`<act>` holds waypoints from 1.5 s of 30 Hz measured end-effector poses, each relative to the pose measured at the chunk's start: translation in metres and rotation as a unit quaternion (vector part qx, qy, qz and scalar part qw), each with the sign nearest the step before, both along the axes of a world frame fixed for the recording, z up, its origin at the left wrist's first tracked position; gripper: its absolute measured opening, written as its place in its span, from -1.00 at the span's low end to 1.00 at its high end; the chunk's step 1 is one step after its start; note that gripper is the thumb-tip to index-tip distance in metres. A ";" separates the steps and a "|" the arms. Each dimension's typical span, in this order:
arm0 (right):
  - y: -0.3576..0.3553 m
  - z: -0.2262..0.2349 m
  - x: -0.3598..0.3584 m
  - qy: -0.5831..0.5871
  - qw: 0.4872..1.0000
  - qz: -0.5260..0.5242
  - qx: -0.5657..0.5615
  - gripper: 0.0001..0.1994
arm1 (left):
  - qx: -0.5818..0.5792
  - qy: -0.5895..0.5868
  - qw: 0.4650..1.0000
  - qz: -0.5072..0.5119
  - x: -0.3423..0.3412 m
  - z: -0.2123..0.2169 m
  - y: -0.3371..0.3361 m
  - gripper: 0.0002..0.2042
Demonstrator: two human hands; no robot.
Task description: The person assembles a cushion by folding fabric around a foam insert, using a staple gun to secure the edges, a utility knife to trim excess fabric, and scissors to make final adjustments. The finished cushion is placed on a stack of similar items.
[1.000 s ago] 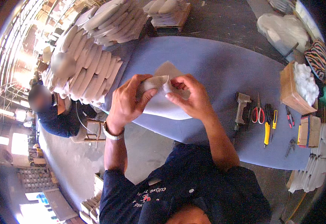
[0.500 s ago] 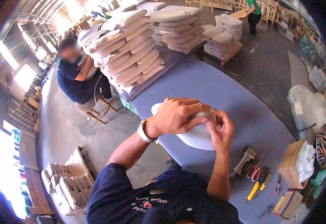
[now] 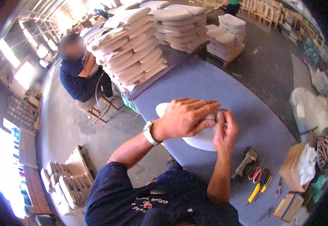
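White cushion pad lies on blue counter; left hand pressed flat on top, right hand pinching its edge. Risk: pad slips under uneven pressure, grip lost.

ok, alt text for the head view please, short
A person's left hand and right hand press on a white cushion pad lying on a blue table. Scissors and a stapler lie to the right, stacks of pads stand behind, and a seated co-worker is at left.
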State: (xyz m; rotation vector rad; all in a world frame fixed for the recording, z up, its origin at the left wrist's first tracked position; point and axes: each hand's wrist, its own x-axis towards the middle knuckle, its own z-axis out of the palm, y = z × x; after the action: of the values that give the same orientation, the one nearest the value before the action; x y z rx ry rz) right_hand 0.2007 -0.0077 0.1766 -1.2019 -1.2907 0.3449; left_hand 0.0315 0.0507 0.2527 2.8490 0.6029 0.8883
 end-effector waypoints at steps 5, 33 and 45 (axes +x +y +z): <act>0.009 -0.009 -0.012 0.049 0.997 0.040 0.048 -0.85 | 0.004 -0.020 0.999 0.028 -0.006 -0.002 -0.009 -0.67; 0.037 -0.008 -0.046 0.096 0.983 0.107 0.111 -0.76 | -0.206 -0.043 0.970 0.125 -0.026 0.003 0.007 -0.76; 0.041 -0.044 0.055 0.222 0.969 0.101 0.042 -0.68 | -0.336 -0.109 0.932 0.082 -0.042 -0.033 0.011 -0.32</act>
State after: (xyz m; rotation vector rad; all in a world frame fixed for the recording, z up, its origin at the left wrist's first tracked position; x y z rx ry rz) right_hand 0.2562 0.0329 0.1329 -0.8588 -1.0220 0.6622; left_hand -0.0105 0.0616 0.2200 2.0822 0.9137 0.8019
